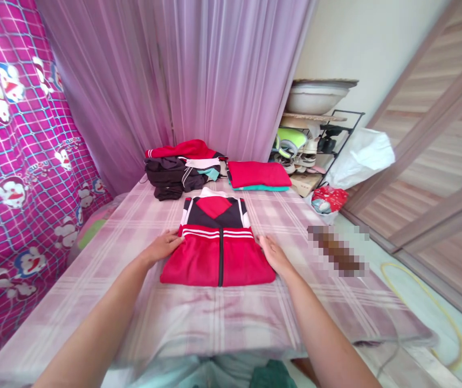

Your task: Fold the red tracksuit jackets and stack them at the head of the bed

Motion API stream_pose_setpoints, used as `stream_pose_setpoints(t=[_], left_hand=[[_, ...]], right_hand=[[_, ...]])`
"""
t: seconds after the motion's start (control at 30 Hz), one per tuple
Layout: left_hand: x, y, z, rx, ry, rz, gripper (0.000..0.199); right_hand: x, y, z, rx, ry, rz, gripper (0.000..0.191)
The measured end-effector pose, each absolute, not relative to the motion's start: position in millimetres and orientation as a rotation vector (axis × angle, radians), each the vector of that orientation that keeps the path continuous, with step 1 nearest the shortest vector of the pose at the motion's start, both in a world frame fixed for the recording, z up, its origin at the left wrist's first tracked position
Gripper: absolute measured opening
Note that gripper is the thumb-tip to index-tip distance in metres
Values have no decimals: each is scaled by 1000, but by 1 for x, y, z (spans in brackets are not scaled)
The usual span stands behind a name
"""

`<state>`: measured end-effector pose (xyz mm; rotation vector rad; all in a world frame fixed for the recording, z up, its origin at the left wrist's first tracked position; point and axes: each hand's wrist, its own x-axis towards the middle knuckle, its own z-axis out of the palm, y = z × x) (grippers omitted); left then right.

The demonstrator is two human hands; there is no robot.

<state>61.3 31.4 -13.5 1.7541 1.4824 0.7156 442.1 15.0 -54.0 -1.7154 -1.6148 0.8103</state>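
A red zip-up jacket [198,264] with black and white panels lies on the cloth-covered table in front of me. Its lower half is folded upward, so the striped hem lies across the black chest panel, and a black zip runs down the middle. At the jacket's left edge, near the hem, is my left hand [163,247], fingers stretched out and fingertips touching the fabric. My right hand [274,254] rests along the opposite edge with its fingers extended. Neither hand appears to grip the fabric.
Behind the jacket lie a heap of dark clothes [164,175] and a folded red garment [259,175] on a teal one. The plaid tablecloth [105,269] covers the table. Right of it stand a rack [338,153] with shoes and a white bag [362,159]. A pixelated patch covers something at right.
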Motion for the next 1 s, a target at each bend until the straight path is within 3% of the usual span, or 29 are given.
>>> stream_pose_setpoints(t=[0.1,0.23,0.37,0.5,0.63,0.83,1.0], left_hand=[[67,29,-7,1787,1458,647,63],[76,26,2,1918,1570,608,47],[78,24,7,1944,1702,709,41],[77,24,7,1865,1916,464,39],[80,25,6,1875,2002,358,38],[73,21,7,1728,1865,471,52],[70,23,4,1607,1773,463,55]], right_hand=[[436,18,-49,-1730,-1668,794,48],[432,16,-40,-1647,-1776,685,34],[435,11,-27,-1593,-1767,316,26],[432,3,-21,-1771,-1812,167,27],[426,-1,-23,-1957,-1807,357,32],[432,15,-18,-1751,-1518,923,47],[429,23,-11,-1655,-1392,1337,42]])
